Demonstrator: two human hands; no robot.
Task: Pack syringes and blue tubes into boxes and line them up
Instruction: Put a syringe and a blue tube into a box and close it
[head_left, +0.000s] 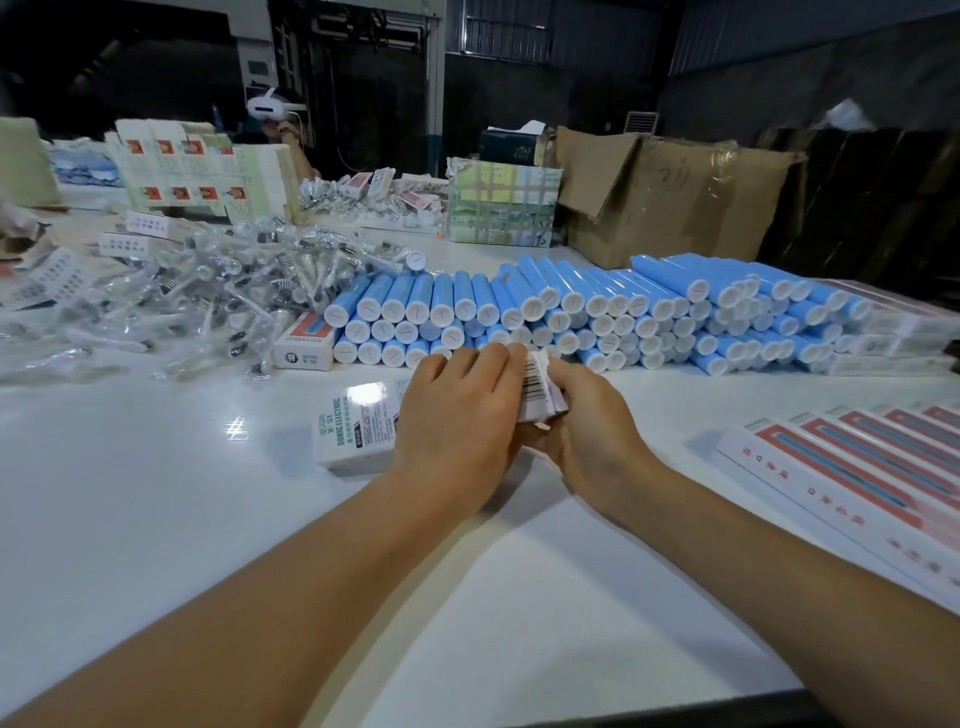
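Together, left hand (457, 415) and right hand (587, 415) grip a barcoded box (358, 428) reading "SONIC ELECTRIC".

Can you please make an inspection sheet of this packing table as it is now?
Surface: white table, glossy.
Job's things: blue tubes stacked in rows; bagged syringes heaped at left; box under both hands; packed boxes lined up at right.
Clutter: cardboard carton; taped bundle.
Hands: left hand and right hand grip the box end.
Cables: nothing seen.
Surroundings: dark workshop; another person opposite.
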